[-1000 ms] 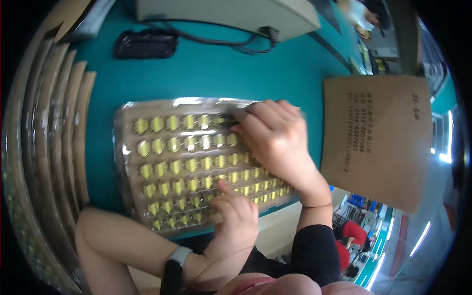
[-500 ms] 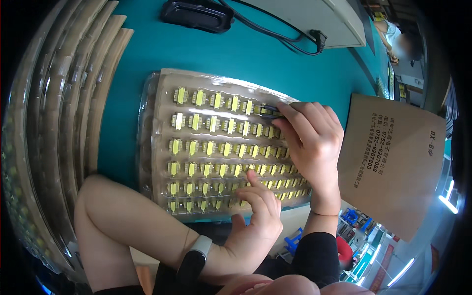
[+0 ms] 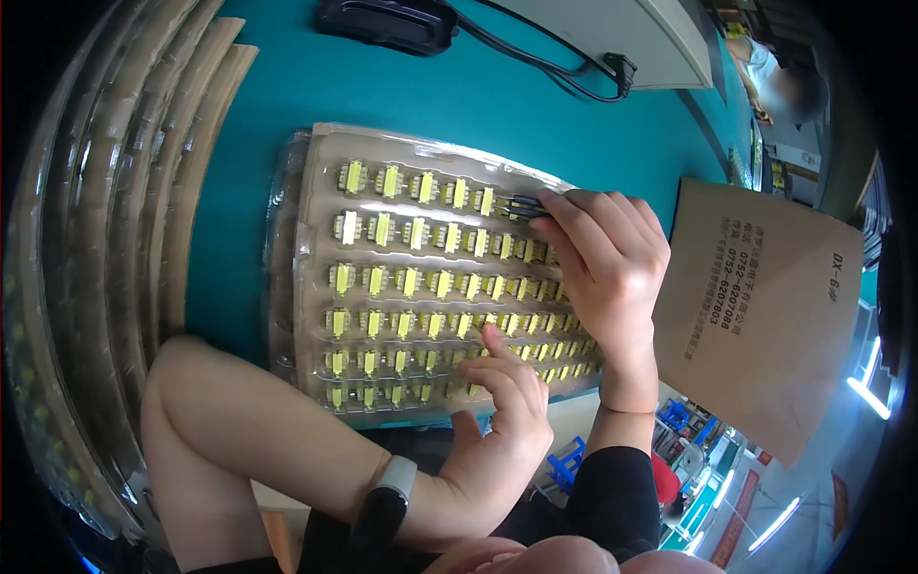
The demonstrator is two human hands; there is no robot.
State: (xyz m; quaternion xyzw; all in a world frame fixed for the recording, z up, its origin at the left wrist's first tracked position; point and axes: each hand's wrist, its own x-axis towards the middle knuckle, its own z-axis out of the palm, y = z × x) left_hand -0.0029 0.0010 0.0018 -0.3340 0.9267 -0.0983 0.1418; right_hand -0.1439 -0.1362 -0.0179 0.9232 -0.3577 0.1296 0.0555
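Observation:
A clear plastic tray [image 3: 459, 156] lies on the teal table, holding several rows of small yellow-topped electronic components [image 3: 443, 285], probably little transformers. In my right hand [image 3: 617, 263] is a pair of dark tweezers [image 3: 524, 207], pinched between thumb and fingers. The tips of the tweezers reach into the far row, beside a yellow component [image 3: 487, 201]; whether they grip it I cannot tell. My left hand [image 3: 507, 411] hovers over the tray's near edge, holding nothing, index finger stretched out and the other fingers loosely bent. A dark-faced wristband is on my left wrist.
Stacked component trays [image 3: 143, 182] rise on the left. A brown cardboard box [image 3: 755, 306] with dark printing stands at right. At the back are a black plastic dish [image 3: 387, 24], a black cable [image 3: 535, 65] and a pale casing [image 3: 660, 38]. A person [image 3: 765, 77] sits far right.
The tray appears slightly higher in the picture. The tweezers' tips now show more clearly beside the far row. My left hand keeps nearly the same pose.

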